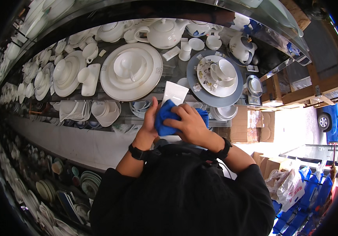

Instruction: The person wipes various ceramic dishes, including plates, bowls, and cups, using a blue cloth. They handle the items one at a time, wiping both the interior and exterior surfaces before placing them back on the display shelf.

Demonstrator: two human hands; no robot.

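A white rectangular porcelain dish (175, 92) is held up in front of the shelf, its far end sticking out beyond my hands. My left hand (149, 121) grips it from the left side, thumb raised. Over its near part, my right hand (190, 122) presses a folded blue cloth (166, 118), and more blue cloth shows beneath that hand. Beyond the dish, on the glass shelf, are a stack of gold-rimmed white plates (110, 75) with a bowl on top and a blue-grey plate (195, 85) bearing a floral plate and a cup.
White teapots (164, 34) and small cups stand at the shelf's back. Below are square bowls (74, 110) and stacked plates. More crockery (89, 181) fills shelves at the lower left. Cardboard boxes (267, 125) and a plastic bag (289, 191) are at the right.
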